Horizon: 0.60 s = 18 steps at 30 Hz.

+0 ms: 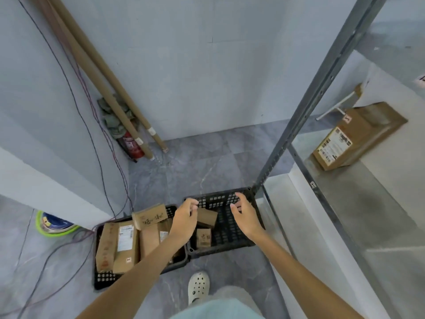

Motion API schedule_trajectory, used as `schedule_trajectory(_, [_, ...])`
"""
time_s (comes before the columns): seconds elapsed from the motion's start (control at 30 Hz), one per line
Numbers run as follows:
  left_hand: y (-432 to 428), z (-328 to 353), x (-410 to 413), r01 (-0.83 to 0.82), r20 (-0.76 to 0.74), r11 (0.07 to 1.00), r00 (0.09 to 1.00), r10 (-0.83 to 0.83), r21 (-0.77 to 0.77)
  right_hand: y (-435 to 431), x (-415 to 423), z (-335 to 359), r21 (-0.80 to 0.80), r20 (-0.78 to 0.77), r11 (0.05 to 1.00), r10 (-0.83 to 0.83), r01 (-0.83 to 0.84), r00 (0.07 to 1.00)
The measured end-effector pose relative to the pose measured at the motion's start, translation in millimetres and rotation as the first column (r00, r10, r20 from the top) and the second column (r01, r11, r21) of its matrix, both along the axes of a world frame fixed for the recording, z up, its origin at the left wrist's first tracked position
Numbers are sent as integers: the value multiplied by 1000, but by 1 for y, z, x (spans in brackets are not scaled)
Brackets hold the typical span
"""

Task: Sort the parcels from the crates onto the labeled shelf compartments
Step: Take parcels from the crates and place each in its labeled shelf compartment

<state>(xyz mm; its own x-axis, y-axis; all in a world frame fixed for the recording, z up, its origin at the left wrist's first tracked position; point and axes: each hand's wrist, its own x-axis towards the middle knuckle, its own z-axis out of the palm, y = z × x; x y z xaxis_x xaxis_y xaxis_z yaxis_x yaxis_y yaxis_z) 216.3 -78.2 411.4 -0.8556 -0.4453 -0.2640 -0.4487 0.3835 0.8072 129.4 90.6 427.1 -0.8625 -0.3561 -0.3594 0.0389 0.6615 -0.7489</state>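
Hovering above one crate's (227, 236) two parcels (207, 218) (203, 237) are two hands (184, 221) (247, 218).

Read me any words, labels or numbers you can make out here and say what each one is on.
Nothing reads clearly.
Box on the shelf: white shipping label, too blurred.
Long box in the left crate: white label, too blurred.
Top box in the left crate: dark lettering, unreadable.
Small box in the right crate: print too small.
Fire extinguisher: label blurred.
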Motion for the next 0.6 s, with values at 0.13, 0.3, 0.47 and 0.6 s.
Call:
schedule_trajectory(0.13, [-10,-44,-13,-58,93,996,994,52,64,-12,-13,-43,79,89,997,-4,-3,996])
schedule_trajectory(0.3, [-16,-135,-34,-68,234,984,972,29,163,-23,-37,-132,143,232,989,-71,38,970])
schedule_trajectory(0.47, [-12,-286,-53,-143,354,961,934,52,238,-35,-61,-281,205,402,977,-145,66,904])
schedule_trajectory(0.6, [-10,-416,-58,-232,432,944,895,112,235,-45,-69,-418,219,524,974,-172,64,834])
